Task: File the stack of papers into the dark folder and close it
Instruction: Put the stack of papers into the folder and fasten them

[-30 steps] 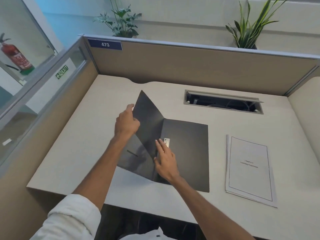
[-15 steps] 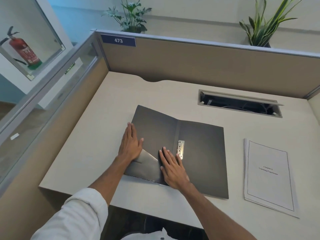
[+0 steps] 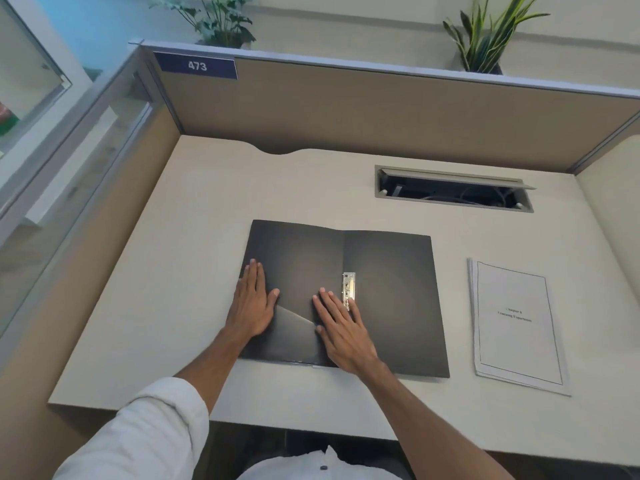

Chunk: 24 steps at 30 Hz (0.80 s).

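I see the dark folder [image 3: 388, 299] lying open flat under both hands. My left hand [image 3: 252, 306] presses palm-down, fingers spread, on its left cover; my right hand [image 3: 343, 327] lies flat beside the metal clip [image 3: 348, 289]. The stack of papers [image 3: 516, 323] sits well right of my right hand.

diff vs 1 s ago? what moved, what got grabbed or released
The folder went from half open, its left cover raised by the left hand, to lying flat and fully open. That hand let go of the cover's edge and now presses flat on it. The right hand stayed flat beside the metal clip. The papers stayed untouched on the desk.
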Each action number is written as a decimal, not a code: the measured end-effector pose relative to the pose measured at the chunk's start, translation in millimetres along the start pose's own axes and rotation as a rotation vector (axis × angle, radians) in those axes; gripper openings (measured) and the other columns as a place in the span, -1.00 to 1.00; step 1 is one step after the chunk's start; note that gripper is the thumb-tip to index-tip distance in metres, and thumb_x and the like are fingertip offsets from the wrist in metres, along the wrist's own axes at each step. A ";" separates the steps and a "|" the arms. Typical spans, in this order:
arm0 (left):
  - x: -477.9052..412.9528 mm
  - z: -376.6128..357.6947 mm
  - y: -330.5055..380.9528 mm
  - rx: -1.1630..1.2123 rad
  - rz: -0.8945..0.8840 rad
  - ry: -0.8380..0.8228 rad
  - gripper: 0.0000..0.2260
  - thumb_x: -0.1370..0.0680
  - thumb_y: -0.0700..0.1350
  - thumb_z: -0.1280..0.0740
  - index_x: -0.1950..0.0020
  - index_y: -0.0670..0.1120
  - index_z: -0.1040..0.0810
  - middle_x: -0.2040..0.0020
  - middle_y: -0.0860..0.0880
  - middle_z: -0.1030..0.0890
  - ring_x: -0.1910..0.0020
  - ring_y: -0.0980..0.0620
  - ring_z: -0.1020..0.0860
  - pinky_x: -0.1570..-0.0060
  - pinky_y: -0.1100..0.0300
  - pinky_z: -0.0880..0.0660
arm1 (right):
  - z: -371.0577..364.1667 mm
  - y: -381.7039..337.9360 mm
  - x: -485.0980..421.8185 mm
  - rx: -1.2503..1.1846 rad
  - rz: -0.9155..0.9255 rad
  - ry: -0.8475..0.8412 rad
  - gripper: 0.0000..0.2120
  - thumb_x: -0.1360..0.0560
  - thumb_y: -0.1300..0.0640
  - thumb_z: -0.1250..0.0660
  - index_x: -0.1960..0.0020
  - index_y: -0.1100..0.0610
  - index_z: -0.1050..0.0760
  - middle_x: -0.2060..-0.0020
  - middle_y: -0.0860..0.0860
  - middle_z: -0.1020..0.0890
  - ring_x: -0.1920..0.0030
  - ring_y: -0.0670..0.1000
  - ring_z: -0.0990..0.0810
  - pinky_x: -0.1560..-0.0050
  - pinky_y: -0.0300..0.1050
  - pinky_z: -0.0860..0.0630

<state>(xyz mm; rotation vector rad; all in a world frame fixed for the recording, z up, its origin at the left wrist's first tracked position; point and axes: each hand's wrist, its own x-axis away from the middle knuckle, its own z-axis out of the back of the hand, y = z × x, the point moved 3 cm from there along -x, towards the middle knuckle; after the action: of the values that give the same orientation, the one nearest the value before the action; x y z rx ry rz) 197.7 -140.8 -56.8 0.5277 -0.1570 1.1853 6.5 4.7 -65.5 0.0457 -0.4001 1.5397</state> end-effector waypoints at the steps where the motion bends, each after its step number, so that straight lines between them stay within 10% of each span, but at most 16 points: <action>1: -0.7 -1.3 7.0 -0.017 -0.025 0.005 -0.31 -0.83 0.08 -0.03 -0.79 -0.23 0.23 -0.81 -0.17 0.26 -0.83 -0.13 0.18 -0.82 -0.06 0.09 | 4.3 7.4 2.4 -0.016 -0.041 0.024 -0.38 -0.83 -0.07 0.09 -0.82 -0.02 0.23 -0.79 -0.08 0.24 -0.81 -0.05 0.23 -0.82 0.17 0.18; 24: -14.8 -48.1 143.8 -0.108 -0.261 -0.180 -0.23 -0.80 0.12 -0.17 -0.81 -0.13 0.23 -0.81 -0.07 0.26 -0.82 -0.05 0.23 -0.82 -0.06 0.16 | 35.0 136.0 19.4 -0.184 -0.189 -0.110 -0.30 -0.81 -0.19 0.01 -0.81 -0.02 0.26 -0.79 -0.01 0.28 -0.82 0.03 0.24 -0.81 0.25 0.16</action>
<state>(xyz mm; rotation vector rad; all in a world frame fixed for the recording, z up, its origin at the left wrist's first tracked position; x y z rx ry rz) 53.6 -91.5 -59.9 0.5415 -0.2955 0.8699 -134.2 19.6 -57.2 0.0240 -0.6072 1.3127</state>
